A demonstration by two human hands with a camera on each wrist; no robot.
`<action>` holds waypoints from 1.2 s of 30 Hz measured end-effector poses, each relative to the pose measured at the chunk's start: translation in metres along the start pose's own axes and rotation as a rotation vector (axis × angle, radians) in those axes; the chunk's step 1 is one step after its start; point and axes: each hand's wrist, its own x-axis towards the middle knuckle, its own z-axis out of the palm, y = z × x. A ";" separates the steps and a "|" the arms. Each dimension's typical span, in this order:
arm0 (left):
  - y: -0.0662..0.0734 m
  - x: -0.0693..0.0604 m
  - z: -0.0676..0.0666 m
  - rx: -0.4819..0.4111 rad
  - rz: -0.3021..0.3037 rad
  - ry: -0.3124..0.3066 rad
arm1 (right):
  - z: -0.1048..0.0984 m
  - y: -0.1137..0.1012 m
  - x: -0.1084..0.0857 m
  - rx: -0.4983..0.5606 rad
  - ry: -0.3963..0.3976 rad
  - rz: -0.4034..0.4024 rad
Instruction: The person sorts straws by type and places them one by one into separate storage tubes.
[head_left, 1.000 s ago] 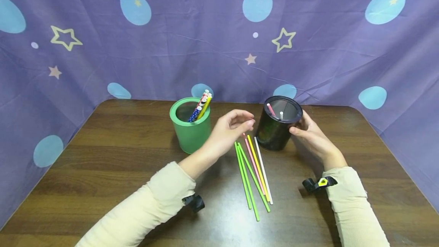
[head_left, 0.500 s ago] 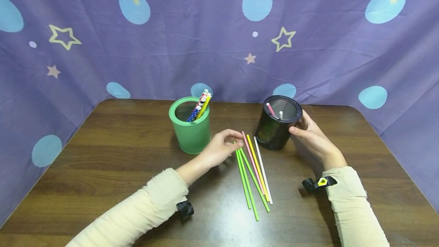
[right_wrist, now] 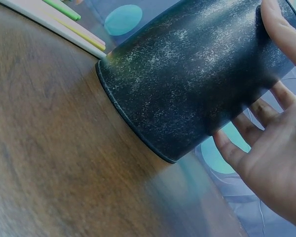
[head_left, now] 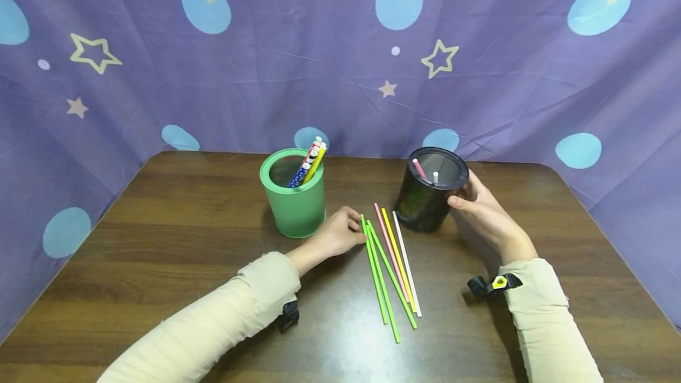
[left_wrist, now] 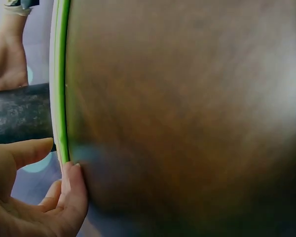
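Three thin green sticks [head_left: 384, 276] lie on the table beside a pink stick [head_left: 391, 247], a yellow stick [head_left: 400, 259] and a white stick [head_left: 407, 262]. My left hand [head_left: 340, 234] is at the far end of the leftmost green sticks. In the left wrist view its fingertips [left_wrist: 75, 180] touch a green stick [left_wrist: 62, 89], with a gap between thumb and fingers. My right hand [head_left: 486, 214] grips the black pen holder [head_left: 425, 208] from the right, thumb near its rim. The holder stands upright with a pink and a white stick end showing inside.
Left of the sticks stands a green pen holder [head_left: 295, 211] with several patterned pencils [head_left: 311, 164] leaning to its right side. The wooden table [head_left: 175, 241] ends at a purple curtain [head_left: 298, 75] behind both holders.
My left hand has come down and left from beside the black holder to the green sticks' far ends, moving them slightly. The right hand keeps its grip on the black holder.
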 end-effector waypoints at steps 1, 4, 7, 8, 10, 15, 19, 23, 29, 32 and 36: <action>0.001 0.001 0.000 0.037 -0.003 0.002 | 0.001 -0.001 0.000 0.004 0.002 0.000; 0.005 0.004 -0.001 0.135 0.003 0.001 | 0.002 -0.002 -0.001 0.002 0.018 0.011; 0.009 0.006 -0.001 0.181 0.007 -0.022 | 0.001 -0.001 -0.003 -0.008 0.030 0.024; 0.009 0.006 -0.001 0.190 0.008 -0.033 | 0.001 -0.001 -0.003 -0.010 0.033 0.027; 0.011 0.008 -0.001 0.203 0.000 -0.048 | 0.000 -0.001 -0.004 -0.013 0.033 0.026; 0.013 0.012 -0.004 0.204 -0.035 -0.050 | 0.001 -0.001 -0.004 -0.014 0.025 0.009; 0.013 0.014 -0.009 0.169 -0.072 -0.068 | 0.003 0.000 -0.002 -0.023 0.024 0.011; 0.014 0.015 -0.013 0.167 -0.083 -0.092 | 0.005 0.000 0.000 -0.025 0.022 0.015; 0.015 0.019 -0.015 0.162 -0.102 -0.084 | 0.005 -0.001 0.001 -0.021 0.029 0.003; 0.014 0.020 -0.015 0.137 -0.106 -0.083 | 0.004 -0.001 0.001 -0.016 0.027 -0.008; 0.014 0.020 -0.017 0.181 -0.060 -0.046 | 0.003 0.000 0.000 -0.010 0.028 -0.014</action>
